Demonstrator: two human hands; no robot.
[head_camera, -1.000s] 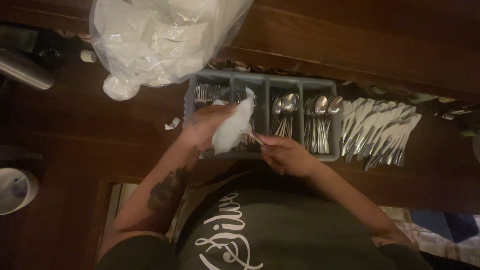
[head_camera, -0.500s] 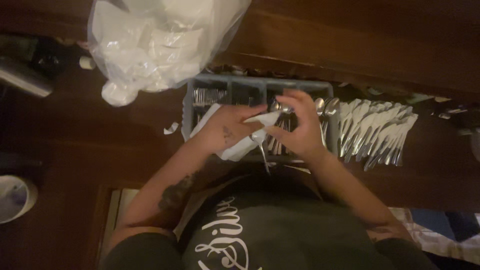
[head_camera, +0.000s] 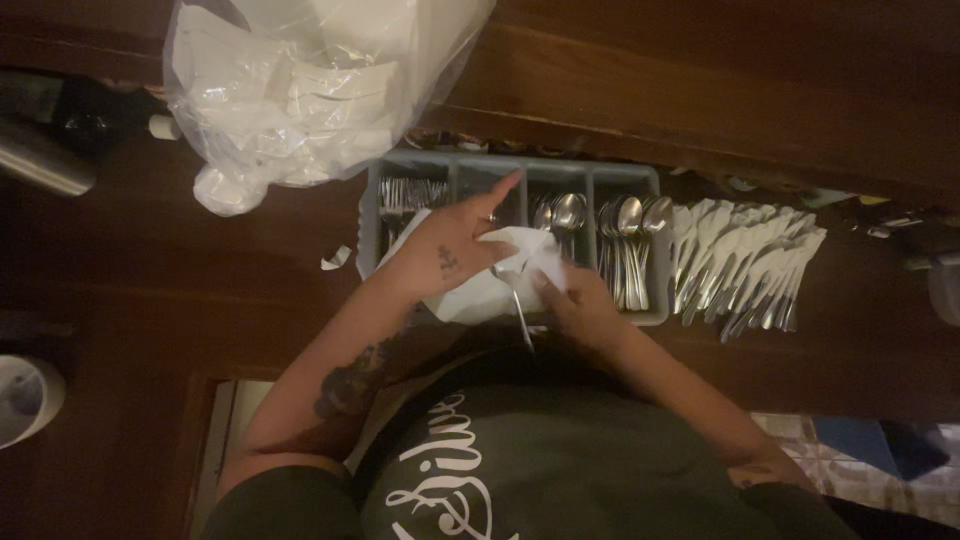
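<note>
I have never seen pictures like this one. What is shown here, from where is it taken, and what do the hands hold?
There is no machine here. A camera worn on a person's head looks down at their own two bare hands over a dark wooden counter. The left hand and the right hand hold a white napkin around cutlery. Behind them stands a grey cutlery tray with spoons. Right of it lie wrapped cutlery rolls. At upper left sits a clear plastic bag of white napkins.
</note>
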